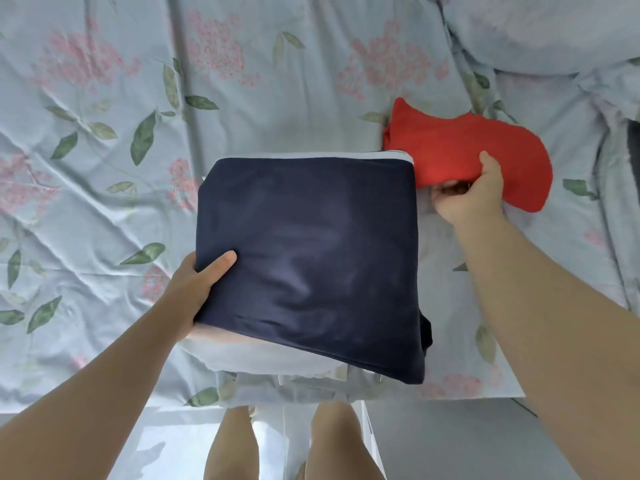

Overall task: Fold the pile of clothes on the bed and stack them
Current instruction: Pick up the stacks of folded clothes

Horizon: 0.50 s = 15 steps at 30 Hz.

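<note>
Your left hand [192, 296] holds a stack of folded clothes at its left edge. The thumb lies flat on the topmost piece, a navy garment [311, 258] folded into a rough square, while the other fingers pass beneath the stack and are hidden, so you cannot tell how they lie. Under the navy garment, on the side nearest your wrist, folded pale garments [263, 356] show as white and light grey layers, and a thin pale edge also shows along the side farthest from your thumb. A small pale tab [341, 373] at the near edge of these layers is too blurred to read. Whether the stack rests on the bed [104, 140] or is carried clear of it cannot be told. Your right hand [472, 194] pinches the near edge of a red garment [460, 147], with the thumb on top and the fingers [448, 188] curled underneath. The red garment lies crumpled on the floral sheet just beyond these fingers, and its left end touches or passes behind the far right corner of the stack. A pale pillow [540, 29] lies well beyond the right fingers. Your bare legs [235, 445] stand below both wrists.
</note>
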{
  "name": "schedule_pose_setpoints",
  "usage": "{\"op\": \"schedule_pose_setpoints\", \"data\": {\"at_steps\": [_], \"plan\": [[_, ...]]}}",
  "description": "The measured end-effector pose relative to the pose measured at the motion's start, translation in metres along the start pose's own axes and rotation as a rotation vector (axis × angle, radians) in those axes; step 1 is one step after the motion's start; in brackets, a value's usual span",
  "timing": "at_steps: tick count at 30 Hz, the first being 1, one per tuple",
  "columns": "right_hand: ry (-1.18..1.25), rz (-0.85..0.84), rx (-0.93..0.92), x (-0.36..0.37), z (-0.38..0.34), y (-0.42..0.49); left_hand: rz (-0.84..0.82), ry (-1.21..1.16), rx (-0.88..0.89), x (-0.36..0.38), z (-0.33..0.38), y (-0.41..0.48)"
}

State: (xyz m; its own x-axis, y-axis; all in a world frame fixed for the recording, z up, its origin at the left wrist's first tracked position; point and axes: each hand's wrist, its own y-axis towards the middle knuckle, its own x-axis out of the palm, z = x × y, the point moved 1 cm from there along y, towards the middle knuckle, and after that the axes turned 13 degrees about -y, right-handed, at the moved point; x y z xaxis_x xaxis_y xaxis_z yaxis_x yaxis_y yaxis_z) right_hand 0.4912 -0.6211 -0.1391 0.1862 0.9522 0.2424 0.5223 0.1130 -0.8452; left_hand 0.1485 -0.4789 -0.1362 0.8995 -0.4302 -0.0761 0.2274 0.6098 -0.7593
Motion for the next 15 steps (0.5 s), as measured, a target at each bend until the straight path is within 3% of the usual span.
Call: {"op": "schedule_pose_setpoints", "data": {"at_steps": [10, 15], "plan": [[0.228, -0.427, -0.256, 0.093, -0.046, -0.16, -0.058, 0.037, -0.029, 0.001, 0.021, -0.013], [0.162, -0.519, -0.331, 0.106, -0.028, -0.231, -0.127, 0.079, -0.035, -0.003, 0.022, -0.012]]}}
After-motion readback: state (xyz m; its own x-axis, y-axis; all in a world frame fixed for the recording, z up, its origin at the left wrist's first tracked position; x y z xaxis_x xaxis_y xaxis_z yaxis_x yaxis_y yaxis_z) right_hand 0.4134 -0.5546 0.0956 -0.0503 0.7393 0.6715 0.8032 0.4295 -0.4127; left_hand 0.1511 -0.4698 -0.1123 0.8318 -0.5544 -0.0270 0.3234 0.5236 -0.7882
